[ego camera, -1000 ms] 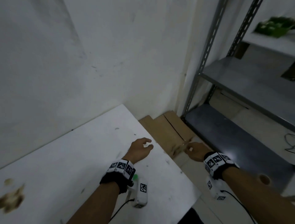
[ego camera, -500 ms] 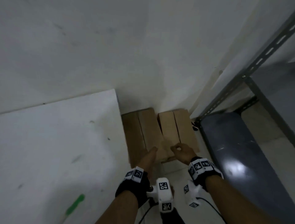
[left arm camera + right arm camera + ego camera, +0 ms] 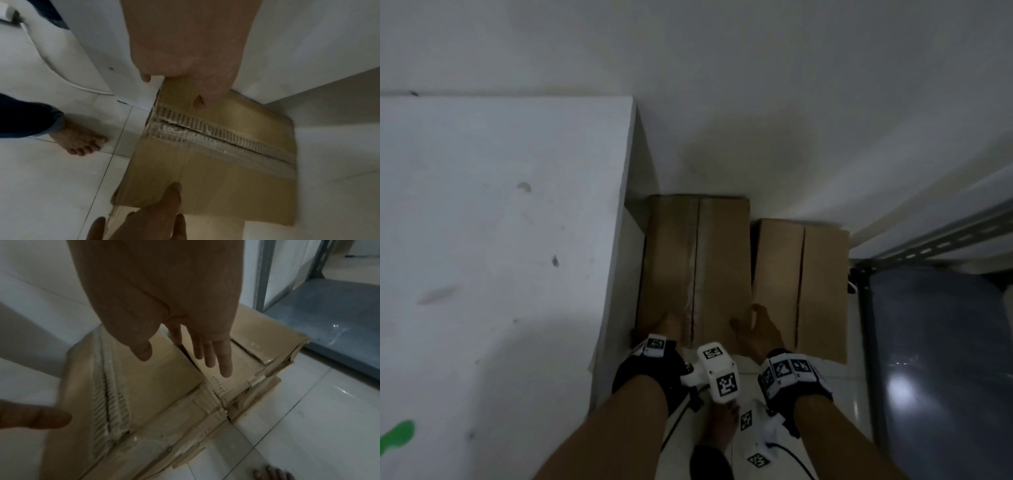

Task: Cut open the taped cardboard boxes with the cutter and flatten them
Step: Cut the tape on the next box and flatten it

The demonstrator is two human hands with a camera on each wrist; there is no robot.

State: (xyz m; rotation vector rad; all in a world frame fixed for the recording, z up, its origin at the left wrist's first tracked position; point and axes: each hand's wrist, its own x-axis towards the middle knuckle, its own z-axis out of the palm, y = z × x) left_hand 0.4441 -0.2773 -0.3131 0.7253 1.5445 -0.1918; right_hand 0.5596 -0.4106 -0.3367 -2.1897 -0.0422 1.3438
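below, we set left hand (image 3: 669, 325), fingers curled over the edge, and right hand (image 3: 758, 330), fingers spread, on the taped box (image 3: 695, 260).

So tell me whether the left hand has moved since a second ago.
Yes. The left hand was above the white table; now it is past the table's right edge, lower down, on the near end of the left cardboard box.

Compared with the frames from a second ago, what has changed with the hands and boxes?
Both hands have come down to the left box: the left hand grips its near left edge, the right hand is open, its fingers down the gap beside the right box. Both boxes stayed on the floor.
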